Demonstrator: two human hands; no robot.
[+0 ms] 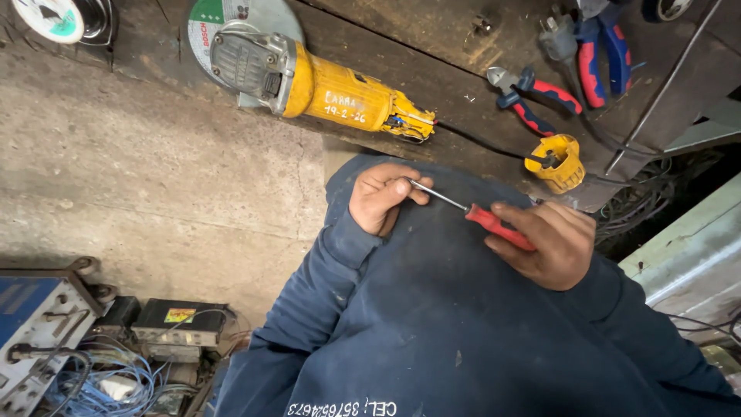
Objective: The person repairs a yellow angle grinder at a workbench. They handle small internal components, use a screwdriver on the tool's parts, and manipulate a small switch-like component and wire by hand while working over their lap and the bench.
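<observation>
Nearest, my right hand [552, 243] is wrapped around the red handle of a screwdriver [480, 218], while my left hand [380, 197] pinches its metal tip (both held against my dark blue sweatshirt [432, 324]). Beyond them, on the worn bench [432, 73], I see a yellow angle grinder [309, 77], a loose yellow cap [557, 162] and red-and-blue pliers [532, 96].

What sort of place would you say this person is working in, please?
Probably a repair workshop for power tools. A yellow angle grinder lies partly dismantled on a worn wooden bench, with pliers beside it, and the right hand holds a red-handled screwdriver toward the left hand.
</observation>
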